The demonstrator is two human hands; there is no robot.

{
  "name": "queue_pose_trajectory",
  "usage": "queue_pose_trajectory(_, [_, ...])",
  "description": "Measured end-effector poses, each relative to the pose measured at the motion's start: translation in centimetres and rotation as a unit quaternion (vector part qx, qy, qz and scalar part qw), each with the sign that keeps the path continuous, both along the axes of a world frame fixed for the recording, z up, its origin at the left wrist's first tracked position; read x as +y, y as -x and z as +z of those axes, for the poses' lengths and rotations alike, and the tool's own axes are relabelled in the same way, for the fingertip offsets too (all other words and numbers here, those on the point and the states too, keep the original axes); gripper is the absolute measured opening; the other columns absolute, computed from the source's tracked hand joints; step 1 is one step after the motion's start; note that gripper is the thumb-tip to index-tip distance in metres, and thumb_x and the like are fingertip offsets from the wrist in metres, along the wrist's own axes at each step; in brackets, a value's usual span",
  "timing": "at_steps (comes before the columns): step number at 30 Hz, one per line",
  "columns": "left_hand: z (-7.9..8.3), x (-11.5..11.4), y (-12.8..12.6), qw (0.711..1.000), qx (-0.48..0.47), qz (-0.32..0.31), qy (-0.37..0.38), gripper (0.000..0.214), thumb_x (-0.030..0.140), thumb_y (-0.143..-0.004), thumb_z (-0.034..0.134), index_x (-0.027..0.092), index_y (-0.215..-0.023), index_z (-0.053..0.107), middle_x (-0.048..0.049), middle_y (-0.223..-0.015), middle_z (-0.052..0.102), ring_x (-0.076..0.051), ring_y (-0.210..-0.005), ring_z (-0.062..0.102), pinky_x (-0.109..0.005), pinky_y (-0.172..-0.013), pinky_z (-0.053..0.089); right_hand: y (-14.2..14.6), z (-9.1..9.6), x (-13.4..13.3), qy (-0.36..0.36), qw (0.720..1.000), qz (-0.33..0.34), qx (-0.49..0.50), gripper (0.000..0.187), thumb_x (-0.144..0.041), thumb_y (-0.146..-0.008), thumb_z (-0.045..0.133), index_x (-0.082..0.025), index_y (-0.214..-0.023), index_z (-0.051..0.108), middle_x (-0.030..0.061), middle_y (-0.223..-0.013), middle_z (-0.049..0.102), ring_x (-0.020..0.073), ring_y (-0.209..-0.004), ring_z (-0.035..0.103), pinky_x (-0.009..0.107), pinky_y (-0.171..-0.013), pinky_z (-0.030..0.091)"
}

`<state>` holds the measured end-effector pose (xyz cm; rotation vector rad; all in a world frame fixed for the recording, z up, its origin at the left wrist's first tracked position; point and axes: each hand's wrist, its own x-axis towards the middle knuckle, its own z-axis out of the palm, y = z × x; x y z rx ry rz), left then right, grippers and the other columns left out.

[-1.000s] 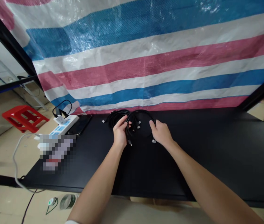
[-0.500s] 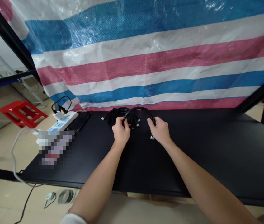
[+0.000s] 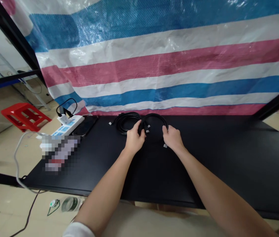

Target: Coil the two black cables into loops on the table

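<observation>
Between the left grip [image 3: 134, 138] and the right grip [image 3: 173, 138], both closed on it, a black cable [image 3: 155, 114] arches forward; coiled cables [image 3: 119, 125] lie just beyond the left grip on the worktop [image 3: 215, 158]

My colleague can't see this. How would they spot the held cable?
Find the striped sheet behind the black table. Near the table's far edge, the held cable arches between the left hand and the right hand. Its open arch, gripped at both sides, sets it apart from the coiled cables to its left.
</observation>
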<state>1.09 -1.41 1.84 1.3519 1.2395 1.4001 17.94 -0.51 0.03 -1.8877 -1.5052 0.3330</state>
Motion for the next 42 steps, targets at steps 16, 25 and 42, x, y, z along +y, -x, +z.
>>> queue_pose_trajectory(16, [0.1, 2.1, 2.4, 0.977, -0.065, 0.201, -0.038, 0.009, 0.018, -0.069, 0.066, 0.020, -0.075, 0.060, 0.0027, -0.064, 0.064, -0.010, -0.047, 0.058, -0.023, -0.056, 0.045, 4.0, 0.6, 0.5, -0.034, 0.994, 0.100, -0.031, 0.023, -0.033, -0.084, 0.044, -0.022, -0.068, 0.057, 0.0082, -0.064, 0.065, 0.0242, -0.065, 0.063, 0.032, -0.064, 0.042])
queue_pose_trajectory(25, [0.0, 2.4, 4.6, 0.970, 0.001, 0.220, -0.101, 0.047, 0.023, -0.061, 0.074, 0.022, -0.106, 0.058, -0.0072, -0.105, 0.067, -0.025, -0.104, 0.062, -0.035, -0.095, 0.045, 7.5, 3.4, 5.1, -0.042, 0.993, 0.093, -0.066, 0.027, -0.030, -0.087, 0.046, -0.021, -0.070, 0.065, 0.0124, -0.075, 0.069, 0.0260, -0.076, 0.064, 0.032, -0.068, 0.043])
queue_pose_trajectory(42, [-1.5, 3.3, 4.5, 0.950, 0.206, 0.229, 0.044, 0.042, 0.021, -0.064, 0.069, 0.014, -0.104, 0.059, -0.0226, -0.130, 0.052, -0.038, -0.128, 0.043, -0.047, -0.106, 0.034, 9.0, 3.5, 5.8, -0.024, 0.959, 0.161, -0.233, 0.028, -0.023, -0.089, 0.047, -0.021, -0.108, 0.067, 0.0137, -0.117, 0.061, 0.0256, -0.102, 0.060, 0.036, -0.081, 0.048])
